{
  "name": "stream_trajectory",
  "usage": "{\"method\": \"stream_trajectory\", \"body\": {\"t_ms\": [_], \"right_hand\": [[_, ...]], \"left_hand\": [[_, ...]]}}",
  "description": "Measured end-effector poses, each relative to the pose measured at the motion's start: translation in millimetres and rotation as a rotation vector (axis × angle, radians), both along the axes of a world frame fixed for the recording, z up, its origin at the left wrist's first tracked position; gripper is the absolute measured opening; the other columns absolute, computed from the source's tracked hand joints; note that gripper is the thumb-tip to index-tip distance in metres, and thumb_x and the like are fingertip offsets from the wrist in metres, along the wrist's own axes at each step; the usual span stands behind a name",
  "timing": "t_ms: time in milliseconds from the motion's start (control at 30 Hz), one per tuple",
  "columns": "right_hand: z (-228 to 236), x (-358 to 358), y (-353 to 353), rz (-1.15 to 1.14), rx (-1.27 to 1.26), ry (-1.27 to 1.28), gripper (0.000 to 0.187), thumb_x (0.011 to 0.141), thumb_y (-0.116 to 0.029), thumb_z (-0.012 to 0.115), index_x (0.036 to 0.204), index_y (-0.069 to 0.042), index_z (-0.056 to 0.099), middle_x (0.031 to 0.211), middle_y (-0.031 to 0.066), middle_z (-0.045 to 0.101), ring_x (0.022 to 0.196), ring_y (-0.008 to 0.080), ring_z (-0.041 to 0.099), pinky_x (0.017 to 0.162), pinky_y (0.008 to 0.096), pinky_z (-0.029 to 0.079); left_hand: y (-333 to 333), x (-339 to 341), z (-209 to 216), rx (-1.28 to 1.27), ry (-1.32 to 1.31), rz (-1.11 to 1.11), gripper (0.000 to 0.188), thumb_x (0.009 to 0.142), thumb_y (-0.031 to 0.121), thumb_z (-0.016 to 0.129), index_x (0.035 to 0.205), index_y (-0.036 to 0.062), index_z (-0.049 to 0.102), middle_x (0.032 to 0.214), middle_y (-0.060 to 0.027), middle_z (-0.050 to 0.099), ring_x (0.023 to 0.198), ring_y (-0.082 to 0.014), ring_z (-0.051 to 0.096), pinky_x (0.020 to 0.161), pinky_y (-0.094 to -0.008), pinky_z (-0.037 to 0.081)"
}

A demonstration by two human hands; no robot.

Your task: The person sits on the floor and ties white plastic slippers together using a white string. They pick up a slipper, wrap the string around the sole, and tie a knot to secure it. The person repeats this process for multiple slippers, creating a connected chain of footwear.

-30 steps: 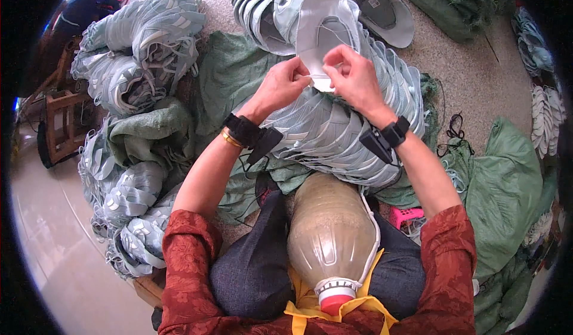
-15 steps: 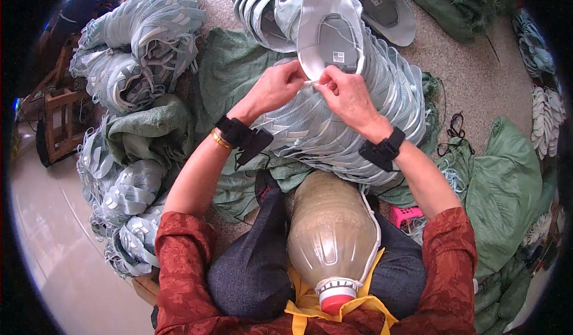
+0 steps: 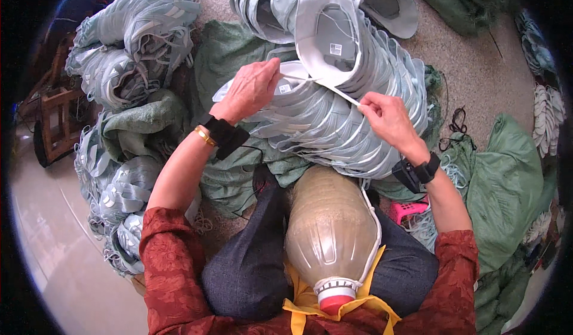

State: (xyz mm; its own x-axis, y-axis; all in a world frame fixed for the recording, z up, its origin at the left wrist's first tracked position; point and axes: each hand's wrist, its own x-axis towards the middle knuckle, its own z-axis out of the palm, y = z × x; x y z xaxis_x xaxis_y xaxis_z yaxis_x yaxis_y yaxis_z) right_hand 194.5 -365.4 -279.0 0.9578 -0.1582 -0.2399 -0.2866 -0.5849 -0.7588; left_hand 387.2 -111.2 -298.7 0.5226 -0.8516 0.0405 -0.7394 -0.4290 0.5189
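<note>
A white lace [image 3: 339, 92] is pulled out taut across a long stack of pale grey-blue shoe uppers [image 3: 334, 133]. Its right end is pinched in my right hand [image 3: 389, 120], fingers closed. My left hand [image 3: 248, 90] is closed at the left, where a thin stretch of the lace runs toward its fingertips; the exact grip is partly hidden. Between my hands, at the top of the stack, an upper [image 3: 303, 36] with a grey insole and small white label faces me. Under the left fingers another labelled upper [image 3: 293, 70] shows.
A large plastic bottle [image 3: 328, 233] with a red cap lies between my thighs. More bundled uppers [image 3: 140, 42] lie on the left, near a wooden frame [image 3: 58, 126]. Green sacking [image 3: 504, 180] and a pink plastic basket [image 3: 407, 210] are on the right.
My hands have parted from a close pinch at the stack's top: left hand to the left, right hand right and nearer me. The lace is now stretched out between them.
</note>
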Motion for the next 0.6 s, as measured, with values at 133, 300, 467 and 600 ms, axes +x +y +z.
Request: {"method": "stream_trajectory", "body": {"t_ms": [133,300,467,600], "right_hand": [[9,9,-10,0.056,0.203,0.228,0.014,0.089,-0.015,0.064,0.086,-0.002,0.069,0.075,0.001,0.064,0.065,0.0098,0.056,0.059,0.0254,0.044],[4,29,10,0.087,0.164,-0.407,0.014,0.09,-0.012,0.062,0.086,-0.001,0.069,0.107,0.0094,0.066,0.084,0.0179,0.061,0.075,0.0316,0.048],[-7,48,18,-0.123,0.731,-0.235,0.028,0.1,-0.023,0.052,0.091,-0.002,0.067,0.099,0.0068,0.071,0.088,0.0147,0.064,0.079,0.0289,0.049],[8,42,14,-0.257,1.105,-0.151,0.036,0.105,-0.029,0.042,0.078,-0.006,0.05,0.065,-0.0014,0.05,0.058,0.0086,0.045,0.066,0.0271,0.047]], "left_hand": [[-2,7,15,0.106,-0.148,-0.15,0.014,0.09,0.01,0.056,0.079,0.0013,0.054,0.078,-0.0147,0.059,0.075,-0.0371,0.056,0.068,-0.0462,0.045],[-13,7,15,-0.22,0.175,-0.072,0.016,0.094,0.015,0.056,0.09,0.002,0.064,0.089,-0.011,0.064,0.081,-0.0252,0.057,0.076,-0.0343,0.046],[-34,-16,20,-0.361,1.083,0.19,0.031,0.104,0.023,0.044,0.092,-0.0002,0.06,0.087,-0.0036,0.061,0.085,-0.0141,0.058,0.086,-0.0291,0.046],[-49,-44,23,-0.544,1.295,0.257,0.032,0.105,0.028,0.042,0.084,0.0052,0.048,0.067,0.0016,0.043,0.066,-0.0115,0.05,0.082,-0.0314,0.049]]}}
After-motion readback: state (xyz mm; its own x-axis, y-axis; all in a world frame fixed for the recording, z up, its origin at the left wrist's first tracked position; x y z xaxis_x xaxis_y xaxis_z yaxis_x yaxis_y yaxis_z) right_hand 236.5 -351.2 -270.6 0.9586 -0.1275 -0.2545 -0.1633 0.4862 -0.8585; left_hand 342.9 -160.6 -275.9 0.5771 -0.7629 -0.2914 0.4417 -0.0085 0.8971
